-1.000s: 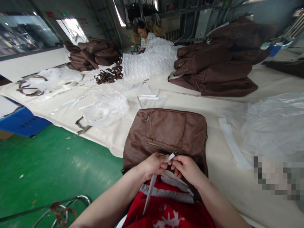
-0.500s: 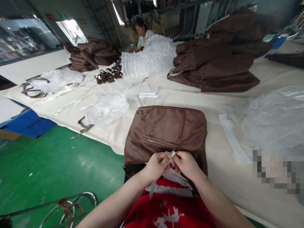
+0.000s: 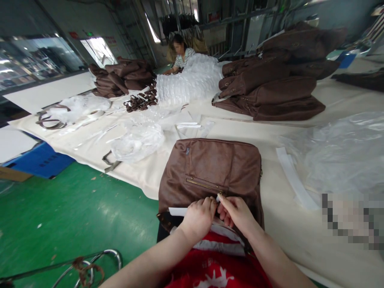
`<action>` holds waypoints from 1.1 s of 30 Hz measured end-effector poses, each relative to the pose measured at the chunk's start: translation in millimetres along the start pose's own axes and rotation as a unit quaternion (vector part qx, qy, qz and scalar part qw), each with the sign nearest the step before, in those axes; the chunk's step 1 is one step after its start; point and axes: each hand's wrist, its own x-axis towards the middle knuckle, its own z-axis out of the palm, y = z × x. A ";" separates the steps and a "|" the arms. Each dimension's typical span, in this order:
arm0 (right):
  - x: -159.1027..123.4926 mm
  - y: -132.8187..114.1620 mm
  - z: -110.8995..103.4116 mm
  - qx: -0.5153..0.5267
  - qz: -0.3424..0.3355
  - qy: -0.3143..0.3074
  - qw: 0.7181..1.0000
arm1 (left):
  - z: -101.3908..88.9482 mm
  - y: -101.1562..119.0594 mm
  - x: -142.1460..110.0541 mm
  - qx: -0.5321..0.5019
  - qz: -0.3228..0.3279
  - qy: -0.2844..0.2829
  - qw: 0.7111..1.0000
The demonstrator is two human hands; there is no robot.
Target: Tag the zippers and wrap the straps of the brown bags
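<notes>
A brown leather bag (image 3: 207, 160) lies in front of me, its near end against my body. Across its lower front runs a brass zipper (image 3: 202, 183). My left hand (image 3: 199, 215) is closed near the zipper's right end, and a white strip (image 3: 177, 211) sticks out to the left from under it. Beside it, my right hand (image 3: 235, 211) pinches with thumb and forefinger at a small white bit of the strip by the zipper pull (image 3: 220, 193). The fingertips hide most of the strip there.
Brown bags (image 3: 270, 88) are piled at the back right, more brown leather pieces (image 3: 123, 76) at the back left. Between them stand stacked clear plastic packs (image 3: 189, 82), with a co-worker (image 3: 183, 56) behind. Loose plastic (image 3: 138, 140) and a white strip (image 3: 289, 172) lie nearby.
The white strip, earlier looped up between both hands' fingertips, now extends left from under my left hand. My left hand has turned knuckles up. The view has shifted slightly.
</notes>
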 end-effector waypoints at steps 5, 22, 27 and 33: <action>0.4 5.9 -1.0 -0.007 -0.017 -0.015 1.000 | 6.2 -0.3 0.3 -0.054 -0.026 0.030 0.998; -3.3 7.9 0.0 -0.016 -0.070 0.006 0.997 | -14.1 -3.5 8.0 -0.842 -0.236 -0.130 0.468; -2.1 8.5 2.1 -0.027 -0.053 0.025 0.998 | -18.6 -13.5 8.4 -0.891 -0.213 -0.202 0.347; -0.6 6.7 2.4 -0.058 -0.051 0.028 0.997 | -19.7 -11.3 6.7 -0.881 -0.202 -0.274 0.329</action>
